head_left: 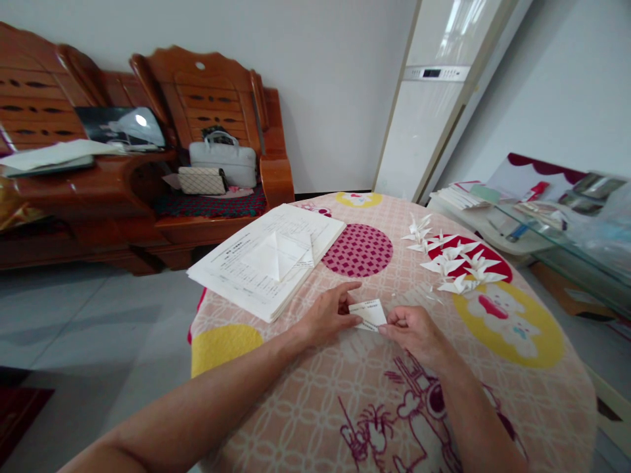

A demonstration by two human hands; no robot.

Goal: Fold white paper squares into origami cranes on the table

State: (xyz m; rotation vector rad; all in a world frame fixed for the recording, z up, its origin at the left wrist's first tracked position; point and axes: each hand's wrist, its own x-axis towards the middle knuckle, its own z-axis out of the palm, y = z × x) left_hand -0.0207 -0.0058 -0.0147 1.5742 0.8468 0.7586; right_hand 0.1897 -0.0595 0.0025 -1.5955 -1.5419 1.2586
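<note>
Between my two hands is a small folded piece of white paper (369,314) with printed text on it. My left hand (329,314) pinches its left edge, the index finger stretched out above. At the right edge, the thumb and fingers of my right hand (413,330) close on the paper. Several folded white paper cranes (456,259) sit in a cluster on the tablecloth beyond my right hand. A stack of printed sheets (246,276) lies to the left, with a folded paper piece (279,255) on top.
A patterned cloth covers the round table (296,394). Wooden armchairs (207,85) stand behind at the left, one holding a grey bag (224,161). A glass-topped side table (557,243) with clutter is at the right. A tall white air conditioner (424,112) stands in the corner.
</note>
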